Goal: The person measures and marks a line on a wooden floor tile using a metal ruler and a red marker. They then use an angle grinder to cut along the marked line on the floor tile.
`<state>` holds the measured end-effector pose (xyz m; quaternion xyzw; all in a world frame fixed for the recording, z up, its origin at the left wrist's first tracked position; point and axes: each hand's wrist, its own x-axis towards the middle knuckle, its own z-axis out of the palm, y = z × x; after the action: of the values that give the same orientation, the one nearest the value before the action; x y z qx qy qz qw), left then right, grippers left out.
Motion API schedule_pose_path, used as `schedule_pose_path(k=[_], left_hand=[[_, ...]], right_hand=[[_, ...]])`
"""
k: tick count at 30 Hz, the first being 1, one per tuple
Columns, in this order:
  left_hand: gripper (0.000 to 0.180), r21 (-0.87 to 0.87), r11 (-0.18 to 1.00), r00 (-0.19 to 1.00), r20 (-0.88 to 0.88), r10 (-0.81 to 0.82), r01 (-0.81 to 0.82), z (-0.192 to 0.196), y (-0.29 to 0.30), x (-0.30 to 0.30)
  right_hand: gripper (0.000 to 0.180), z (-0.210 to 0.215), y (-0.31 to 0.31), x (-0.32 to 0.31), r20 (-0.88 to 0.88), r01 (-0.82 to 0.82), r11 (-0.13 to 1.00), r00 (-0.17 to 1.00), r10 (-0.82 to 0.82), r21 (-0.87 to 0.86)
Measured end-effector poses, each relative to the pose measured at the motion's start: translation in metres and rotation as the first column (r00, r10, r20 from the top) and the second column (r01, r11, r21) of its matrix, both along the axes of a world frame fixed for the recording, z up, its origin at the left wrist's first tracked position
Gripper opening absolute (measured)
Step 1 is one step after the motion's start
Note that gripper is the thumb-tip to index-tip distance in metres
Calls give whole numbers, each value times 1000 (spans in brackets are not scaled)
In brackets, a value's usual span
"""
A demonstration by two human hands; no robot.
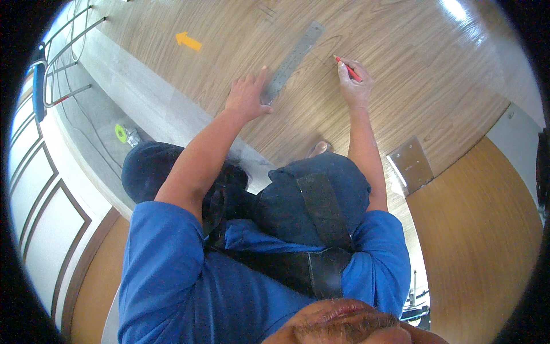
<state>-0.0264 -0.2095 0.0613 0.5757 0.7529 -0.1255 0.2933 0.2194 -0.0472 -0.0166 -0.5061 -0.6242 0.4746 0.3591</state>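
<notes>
A grey metal ruler (296, 59) lies slantwise on the wood-patterned floor (240, 34). Its near end sits beside my left hand (249, 96), between the thumb and forefinger. The fingers of that hand are spread and rest on the floor; whether they press on the ruler is hard to tell. To the right of the ruler, my right hand (356, 86) pinches a red pencil (350, 70), its tip pointing up and left, close to the floor. Faint dark marks show on the floor between the ruler and the pencil.
A yellow arrow sticker (188, 41) is on the floor at far left. A metal plate with holes (410, 164) lies right of my knee, by a curved wooden panel (478, 229). Left are a yellow-green roll (121, 133), cables and a metal-legged stand (69, 43).
</notes>
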Motion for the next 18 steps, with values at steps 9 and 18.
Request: schedule_pose_path(k=[9, 18], left_hand=[[123, -69, 998, 1000, 2, 10, -10, 6, 4, 2], [123, -65, 997, 999, -25, -41, 39, 6, 3, 1]], right_hand=[[11, -3, -2, -2, -38, 25, 999, 999, -26, -31], [9, -8, -2, -1, -24, 47, 999, 999, -47, -12]])
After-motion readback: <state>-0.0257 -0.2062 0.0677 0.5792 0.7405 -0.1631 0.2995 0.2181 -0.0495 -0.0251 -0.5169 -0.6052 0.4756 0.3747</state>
